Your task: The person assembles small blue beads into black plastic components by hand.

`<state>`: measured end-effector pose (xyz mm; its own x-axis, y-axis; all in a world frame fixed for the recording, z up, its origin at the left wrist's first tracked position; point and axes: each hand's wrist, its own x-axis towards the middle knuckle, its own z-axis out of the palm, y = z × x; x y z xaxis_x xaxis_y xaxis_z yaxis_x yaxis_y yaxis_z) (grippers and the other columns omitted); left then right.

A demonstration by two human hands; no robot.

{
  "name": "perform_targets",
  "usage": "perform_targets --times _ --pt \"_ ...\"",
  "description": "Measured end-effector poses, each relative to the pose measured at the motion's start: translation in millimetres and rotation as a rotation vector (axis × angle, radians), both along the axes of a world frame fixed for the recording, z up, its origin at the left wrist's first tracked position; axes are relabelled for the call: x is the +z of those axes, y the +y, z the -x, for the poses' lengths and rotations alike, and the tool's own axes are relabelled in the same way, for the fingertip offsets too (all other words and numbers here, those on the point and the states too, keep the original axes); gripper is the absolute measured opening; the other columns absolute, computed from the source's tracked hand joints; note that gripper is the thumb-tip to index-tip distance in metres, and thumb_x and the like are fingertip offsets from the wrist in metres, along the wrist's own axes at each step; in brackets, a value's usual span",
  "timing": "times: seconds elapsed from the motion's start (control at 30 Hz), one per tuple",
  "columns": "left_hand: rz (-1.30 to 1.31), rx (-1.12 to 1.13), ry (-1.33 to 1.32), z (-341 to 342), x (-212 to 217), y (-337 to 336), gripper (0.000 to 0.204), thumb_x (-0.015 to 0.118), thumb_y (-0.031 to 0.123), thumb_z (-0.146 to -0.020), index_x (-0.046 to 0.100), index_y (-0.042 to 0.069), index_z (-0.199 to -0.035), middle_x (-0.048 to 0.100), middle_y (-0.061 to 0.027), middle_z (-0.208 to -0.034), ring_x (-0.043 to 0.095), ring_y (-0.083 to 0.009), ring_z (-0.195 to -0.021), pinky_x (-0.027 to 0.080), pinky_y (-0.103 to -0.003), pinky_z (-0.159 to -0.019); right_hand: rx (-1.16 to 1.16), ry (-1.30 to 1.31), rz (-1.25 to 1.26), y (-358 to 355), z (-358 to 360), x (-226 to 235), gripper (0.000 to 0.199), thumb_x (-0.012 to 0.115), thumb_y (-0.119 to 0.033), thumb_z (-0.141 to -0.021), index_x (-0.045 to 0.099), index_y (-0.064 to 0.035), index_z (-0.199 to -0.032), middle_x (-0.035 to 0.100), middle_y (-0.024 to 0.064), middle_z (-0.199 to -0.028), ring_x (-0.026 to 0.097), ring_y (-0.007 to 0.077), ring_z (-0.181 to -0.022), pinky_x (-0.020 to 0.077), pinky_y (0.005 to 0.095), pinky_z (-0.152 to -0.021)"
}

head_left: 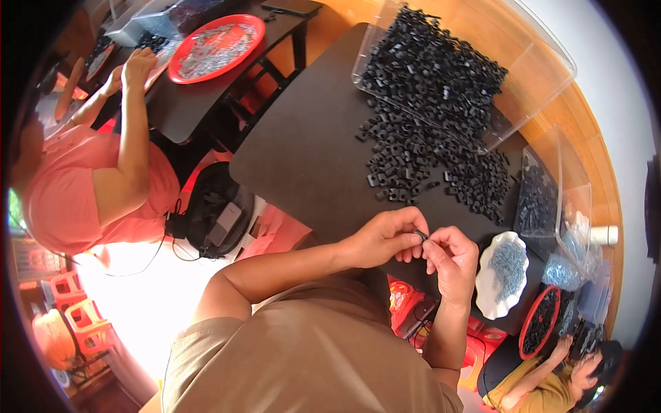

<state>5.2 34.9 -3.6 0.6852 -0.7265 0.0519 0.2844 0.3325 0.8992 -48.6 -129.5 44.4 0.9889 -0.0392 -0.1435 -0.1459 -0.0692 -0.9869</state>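
Observation:
My left hand point(391, 237) pinches a small black plastic part point(421, 235) between thumb and fingers, above the table's near edge. Close against it, my right hand point(451, 260) is closed with thumb and forefinger together at the part's end; whatever it pinches is too small to make out. Beyond both hands lies a heap of small black plastic parts point(434, 89), spread over the dark table point(296, 144). To the right of my right hand stands a white scalloped dish point(487, 289) filled with many tiny silvery-blue pieces point(509, 268).
A clear plastic box point(537, 89) lies around the heap's far side. Another clear bin point(540, 196) with dark parts stands at right. A person in pink point(103, 186) works at left near a red tray point(256, 34); one in yellow point(537, 385) sits lower right by another red tray point(529, 337).

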Motion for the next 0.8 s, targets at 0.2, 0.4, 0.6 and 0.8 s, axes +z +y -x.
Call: perform_targets --times 0.2,0.4,0.6,0.8 --pt "-0.029 0.121 -0.195 6 7 -3 0.004 0.048 0.002 -0.09 0.047 0.002 -0.093 0.058 -0.0054 -0.068 0.056 -0.0101 -0.058 0.046 -0.024 -0.052 -0.024 0.002 -0.168 -1 0 -7 0.011 0.065 0.0 -0.078 0.054 -0.0005 -0.076 0.055 0.0041 -0.064 0.047 0.0056 -0.047 0.0346 0.0168 -0.039" --pt "0.088 -0.036 -0.149 2 0 -1 0.008 0.046 0.008 -0.094 0.047 0.003 -0.1 0.059 -0.0049 -0.076 0.057 -0.0086 -0.067 0.048 -0.023 -0.058 0.082 0.124 -0.478 -11 -6 -19 0.012 0.065 -0.004 -0.08 0.054 -0.0003 -0.08 0.055 0.0045 -0.064 0.046 0.0071 -0.045 0.0336 0.0177 -0.036" --pt "0.035 0.038 0.085 0 -3 10 0.008 0.046 0.01 -0.093 0.049 0.006 -0.1 0.059 -0.0036 -0.079 0.056 -0.0076 -0.068 0.046 -0.021 -0.059 -0.038 -0.073 0.197 -1 -38 0 0.008 0.062 -0.007 -0.083 0.058 -0.0017 -0.08 0.055 0.0 -0.063 0.049 0.005 -0.051 0.0365 0.019 -0.044" --pt "0.153 0.022 0.156 -9 -5 3 0.01 0.051 0.016 -0.094 0.048 0.006 -0.094 0.057 -0.003 -0.076 0.054 -0.0081 -0.064 0.044 -0.02 -0.056 -0.121 -0.487 0.718 -14 -80 -23 0.009 0.065 -0.006 -0.078 0.06 -0.0031 -0.084 0.057 0.0049 -0.073 0.056 0.0157 -0.059 0.0442 0.0272 -0.055"
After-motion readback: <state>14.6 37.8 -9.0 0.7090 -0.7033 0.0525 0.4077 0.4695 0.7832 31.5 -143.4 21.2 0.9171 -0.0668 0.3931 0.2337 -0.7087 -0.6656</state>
